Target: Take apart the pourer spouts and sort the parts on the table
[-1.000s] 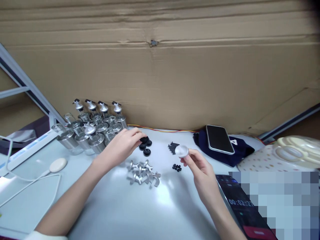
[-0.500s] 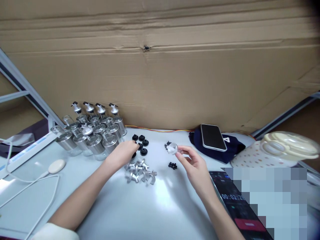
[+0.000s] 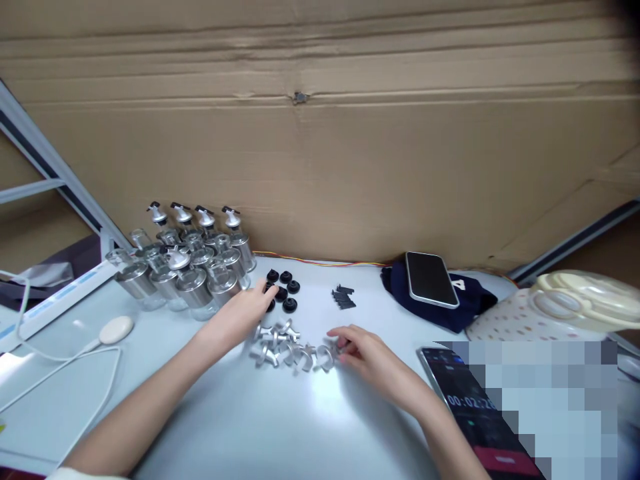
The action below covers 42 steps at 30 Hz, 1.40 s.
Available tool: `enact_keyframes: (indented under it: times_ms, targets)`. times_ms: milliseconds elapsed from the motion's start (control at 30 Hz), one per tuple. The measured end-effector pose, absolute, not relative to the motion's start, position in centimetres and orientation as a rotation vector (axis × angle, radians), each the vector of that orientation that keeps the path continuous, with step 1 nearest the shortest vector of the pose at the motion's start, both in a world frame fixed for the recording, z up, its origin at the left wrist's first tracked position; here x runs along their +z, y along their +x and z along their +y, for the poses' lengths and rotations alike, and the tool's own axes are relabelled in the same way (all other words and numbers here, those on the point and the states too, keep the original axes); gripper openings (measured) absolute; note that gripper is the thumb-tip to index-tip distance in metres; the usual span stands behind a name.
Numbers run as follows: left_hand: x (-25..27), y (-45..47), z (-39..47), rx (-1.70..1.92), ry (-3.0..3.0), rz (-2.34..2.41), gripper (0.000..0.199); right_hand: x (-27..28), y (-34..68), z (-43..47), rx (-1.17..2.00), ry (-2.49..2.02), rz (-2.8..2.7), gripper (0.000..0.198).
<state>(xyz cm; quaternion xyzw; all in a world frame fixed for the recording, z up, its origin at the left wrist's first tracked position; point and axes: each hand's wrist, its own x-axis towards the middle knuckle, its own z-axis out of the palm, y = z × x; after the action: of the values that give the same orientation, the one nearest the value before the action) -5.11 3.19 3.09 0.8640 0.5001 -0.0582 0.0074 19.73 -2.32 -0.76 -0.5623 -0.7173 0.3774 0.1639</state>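
Observation:
My left hand (image 3: 250, 303) reaches in among the black round stoppers (image 3: 290, 305) on the table. Its thumb and forefinger are around one stopper (image 3: 269, 287), which the fingers partly cover. Low over the table, my right hand (image 3: 367, 357) has its thumb and forefinger apart beside a silver pourer cap (image 3: 325, 359). This cap sits at the right end of a cluster of silver pourer caps (image 3: 275, 340). Behind my right hand lies a small pile of thin black pieces (image 3: 343, 297).
Several glass-and-metal bottles (image 3: 193, 287) stand at the back left, some with pourers fitted. A white round device (image 3: 116, 329) with a cable lies left. On the right are a phone (image 3: 431, 280) on dark cloth, a timer screen (image 3: 470, 400) and a spotted container (image 3: 505, 313).
My right hand has come down and left, bringing the silver pourer cap to the cluster. The small black parts by that hand are now hidden. My left hand stays at the stoppers.

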Motion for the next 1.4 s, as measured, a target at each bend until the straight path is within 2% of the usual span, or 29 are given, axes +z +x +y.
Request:
enact_keyframes:
  times_ms: [67, 100, 233, 300, 600, 933, 1133, 1333, 1400]
  targets:
    - [3.5, -5.3, 1.8, -0.079, 2.634, 1.510, 0.034, -0.6, 19.5, -2.3, 1.095, -1.659, -1.993, 0.034]
    - [3.5, -5.4, 1.3, -0.027, 2.600, 1.451, 0.036, -0.4, 19.4, -2.4, 1.111, -1.695, -1.971, 0.032]
    - [1.8, -5.5, 0.2, 0.069, 2.561, 1.203, 0.067, 0.0, 19.0, -2.6, 1.276, -1.688, -1.904, 0.029]
    - [0.6, -5.5, 0.2, 0.094, 2.541, 1.111, 0.074, 0.0, 18.7, -2.7, 1.341, -1.623, -1.880, 0.029]
    - [-1.5, -5.9, 0.2, 0.340, 2.527, 0.818, 0.064, -0.6, 17.3, -3.3, 1.286, -1.361, -1.971, 0.027]
    - [-1.9, -6.1, -0.4, 0.397, 2.659, 0.825, 0.073, -1.1, 17.4, -3.5, 1.263, -1.332, -2.034, 0.052]
    - [-2.4, -5.7, -0.8, 0.384, 2.648, 0.817, 0.062, -0.9, 16.7, -3.6, 1.251, -1.304, -2.072, 0.040]
    - [-2.3, -5.7, -0.5, 0.496, 2.712, 0.785, 0.069, -0.8, 16.9, -3.8, 1.226, -1.311, -2.079, 0.043]
    - [-2.1, -6.1, -0.4, 0.608, 2.748, 0.745, 0.065, -0.7, 17.1, -3.8, 1.208, -1.306, -2.084, 0.043]
